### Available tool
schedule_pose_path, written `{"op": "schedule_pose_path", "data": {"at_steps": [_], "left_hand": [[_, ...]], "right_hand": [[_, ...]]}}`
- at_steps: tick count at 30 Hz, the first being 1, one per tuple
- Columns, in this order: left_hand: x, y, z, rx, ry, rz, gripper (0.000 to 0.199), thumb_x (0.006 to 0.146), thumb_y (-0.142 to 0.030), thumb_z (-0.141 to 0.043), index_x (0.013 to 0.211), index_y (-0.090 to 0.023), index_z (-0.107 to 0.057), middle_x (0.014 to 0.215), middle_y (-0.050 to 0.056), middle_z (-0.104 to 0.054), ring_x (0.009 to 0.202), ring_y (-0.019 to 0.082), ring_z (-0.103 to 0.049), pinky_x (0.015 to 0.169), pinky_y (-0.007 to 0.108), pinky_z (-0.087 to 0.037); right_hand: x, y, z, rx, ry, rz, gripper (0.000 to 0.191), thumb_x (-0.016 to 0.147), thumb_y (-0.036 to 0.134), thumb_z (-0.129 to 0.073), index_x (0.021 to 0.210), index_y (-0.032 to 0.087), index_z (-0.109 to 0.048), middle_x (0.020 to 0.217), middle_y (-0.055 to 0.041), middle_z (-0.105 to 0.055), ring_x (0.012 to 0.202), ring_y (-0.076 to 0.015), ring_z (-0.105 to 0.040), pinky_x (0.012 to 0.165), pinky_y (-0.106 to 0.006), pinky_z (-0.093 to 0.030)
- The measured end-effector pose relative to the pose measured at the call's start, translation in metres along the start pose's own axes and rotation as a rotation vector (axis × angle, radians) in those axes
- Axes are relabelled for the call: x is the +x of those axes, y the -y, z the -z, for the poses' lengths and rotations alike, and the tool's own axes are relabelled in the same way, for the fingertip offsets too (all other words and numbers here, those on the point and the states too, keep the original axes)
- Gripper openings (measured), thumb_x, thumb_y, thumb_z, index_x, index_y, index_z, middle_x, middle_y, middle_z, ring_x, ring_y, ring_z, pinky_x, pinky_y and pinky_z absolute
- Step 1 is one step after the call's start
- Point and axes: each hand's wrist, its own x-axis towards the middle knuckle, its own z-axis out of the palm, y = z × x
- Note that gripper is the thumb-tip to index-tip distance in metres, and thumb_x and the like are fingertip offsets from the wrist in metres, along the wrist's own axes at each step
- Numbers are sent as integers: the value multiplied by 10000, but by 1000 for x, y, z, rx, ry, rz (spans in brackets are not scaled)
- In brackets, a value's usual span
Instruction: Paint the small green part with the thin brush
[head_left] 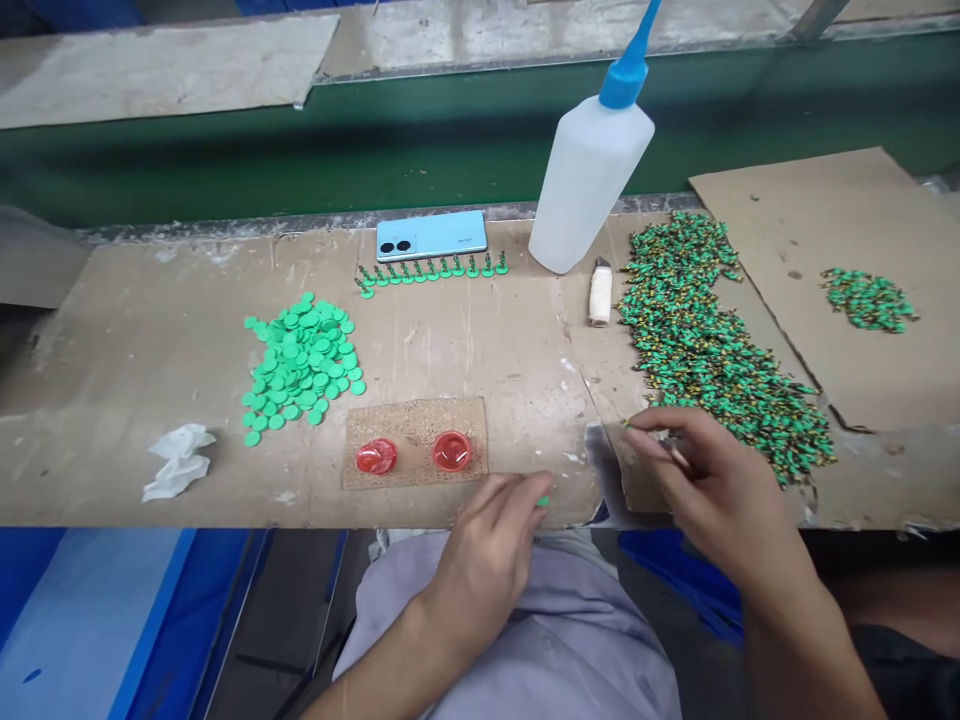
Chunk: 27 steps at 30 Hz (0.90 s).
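Observation:
My left hand is closed at the table's front edge, a small green disc showing at its fingertips. My right hand pinches a tiny figure piece, partly hidden by the fingers, beside the large pile of green and dark figures. Left of centre lies a heap of flat green discs. Two red caps, one on the left and one on the right, rest on a brown board. A row of figures standing on green discs lines up below a light blue phone.
A translucent bottle with a blue nozzle stands at the back. Near it lies a white-wrapped tool. Crumpled tissue is at the left. Cardboard at the right holds a small figure pile.

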Motion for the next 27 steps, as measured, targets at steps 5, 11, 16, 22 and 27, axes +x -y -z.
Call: {"op": "schedule_pose_path", "data": {"at_steps": [5, 11, 16, 22, 27], "left_hand": [[0, 2, 3, -12, 16, 21, 269, 1099, -155, -568, 1367, -157, -592, 1086, 108, -786, 954, 239, -746, 813, 362, -683], [-1, -1, 7, -74, -23, 57, 271, 1097, -159, -586, 1364, -188, -619, 1122, 97, -786, 988, 219, -765, 850, 345, -693], [2, -11, 20, -202, -61, 54, 286, 1048, -228, -715, 1330, -192, -681, 1196, 110, -774, 1035, 203, -779, 888, 292, -690], [11, -10, 31, -366, 12, 80, 119, 979, -78, -765, 1035, -181, -784, 970, 26, -763, 914, 120, -757, 869, 160, -621], [11, -7, 38, -438, 6, 207, 193, 983, -169, -793, 1159, -247, -816, 920, -17, -742, 832, 87, -724, 794, 112, -589]], "right_hand": [[-22, 16, -18, 317, 71, -82, 233, 960, 457, -748, 1063, 255, -800, 1000, -48, -813, 777, -168, -746, 690, -242, -599], [-29, 21, -33, 630, 228, -221, 283, 933, 487, -801, 1043, 228, -775, 908, -47, -807, 805, -188, -780, 716, -253, -623], [-31, 25, -34, 738, 399, -274, 343, 877, 501, -877, 895, 207, -702, 772, 12, -688, 674, -119, -617, 621, -215, -490], [-30, 30, -33, 720, 528, -226, 332, 957, 548, -790, 965, 222, -725, 854, 3, -685, 740, -127, -568, 646, -244, -419], [-32, 29, -26, 669, 400, -126, 247, 1097, 490, -601, 1145, 262, -684, 980, -2, -642, 841, -128, -569, 750, -243, -469]]}}
